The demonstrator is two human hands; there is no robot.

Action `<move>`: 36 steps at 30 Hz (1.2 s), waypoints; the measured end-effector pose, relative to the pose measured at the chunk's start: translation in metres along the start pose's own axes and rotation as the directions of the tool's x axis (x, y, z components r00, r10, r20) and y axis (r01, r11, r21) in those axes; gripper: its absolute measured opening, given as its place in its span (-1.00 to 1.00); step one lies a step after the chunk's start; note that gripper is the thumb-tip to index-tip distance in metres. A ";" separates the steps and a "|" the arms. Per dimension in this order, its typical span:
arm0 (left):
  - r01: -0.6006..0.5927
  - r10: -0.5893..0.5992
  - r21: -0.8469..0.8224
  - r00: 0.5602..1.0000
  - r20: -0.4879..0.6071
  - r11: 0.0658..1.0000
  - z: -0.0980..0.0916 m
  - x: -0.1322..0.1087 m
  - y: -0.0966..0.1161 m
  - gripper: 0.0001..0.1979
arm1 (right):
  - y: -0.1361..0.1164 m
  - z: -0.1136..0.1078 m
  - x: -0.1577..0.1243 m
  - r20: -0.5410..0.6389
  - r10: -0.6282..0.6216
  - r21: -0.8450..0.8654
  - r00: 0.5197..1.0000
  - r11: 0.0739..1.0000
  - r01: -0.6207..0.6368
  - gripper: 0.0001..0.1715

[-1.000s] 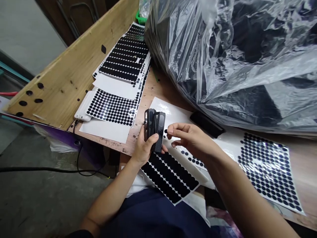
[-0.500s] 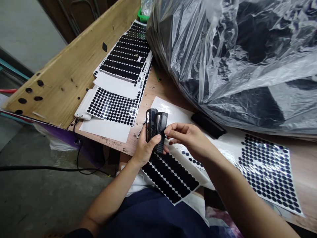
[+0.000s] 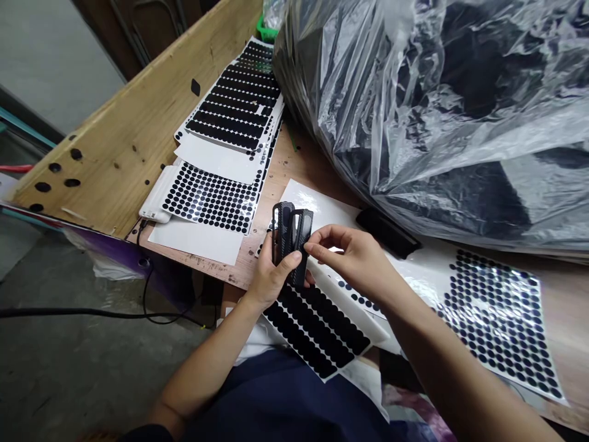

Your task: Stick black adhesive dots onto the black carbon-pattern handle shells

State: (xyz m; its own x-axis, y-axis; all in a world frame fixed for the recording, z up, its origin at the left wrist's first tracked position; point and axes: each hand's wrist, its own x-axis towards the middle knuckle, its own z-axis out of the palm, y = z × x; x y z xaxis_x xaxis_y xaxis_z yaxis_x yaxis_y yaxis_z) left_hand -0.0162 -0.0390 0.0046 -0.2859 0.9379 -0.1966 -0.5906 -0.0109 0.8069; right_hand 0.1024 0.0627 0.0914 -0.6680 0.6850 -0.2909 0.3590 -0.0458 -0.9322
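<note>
My left hand (image 3: 271, 273) is closed around two long black carbon-patterned cases (image 3: 302, 236), which have open frame-like edges and lie side by side. The thumb presses across the front of the right-hand case. My right hand (image 3: 347, 252) is pinched, its thumb and forefinger tips at that case's right edge; anything between them is too small or dark to make out. Below both hands, a sheet of black round stickers (image 3: 317, 325) hangs over my lap at the table's edge. Another black case (image 3: 388, 233) lies on the table, beyond my right hand.
A huge clear plastic bag (image 3: 414, 123) of dark items bulks over the back right. Sticker sheets (image 3: 230, 104) are stacked at the left, by a wooden side board (image 3: 151, 110) and a white device (image 3: 159, 195) with a cable. Another dotted sheet (image 3: 501, 319) lies right.
The two cases have tilted slightly in my left hand. My right fingertips remain at the case's edge, having shifted a little.
</note>
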 end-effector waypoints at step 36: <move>0.166 -0.145 -0.114 0.975 0.170 0.979 -0.008 0.004 0.011 -0.49 | 0.009 -0.021 0.013 -0.130 0.001 0.310 0.992 0.950 0.039 -0.58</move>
State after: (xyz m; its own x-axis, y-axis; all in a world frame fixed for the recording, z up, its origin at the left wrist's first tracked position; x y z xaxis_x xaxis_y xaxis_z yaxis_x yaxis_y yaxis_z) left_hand -0.0298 -0.0378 0.0080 -0.0644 0.9747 -0.2141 -0.7122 0.1054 0.6941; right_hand 0.1106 0.0866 0.0836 -0.5772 0.7735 -0.2618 0.1129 -0.2419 -0.9637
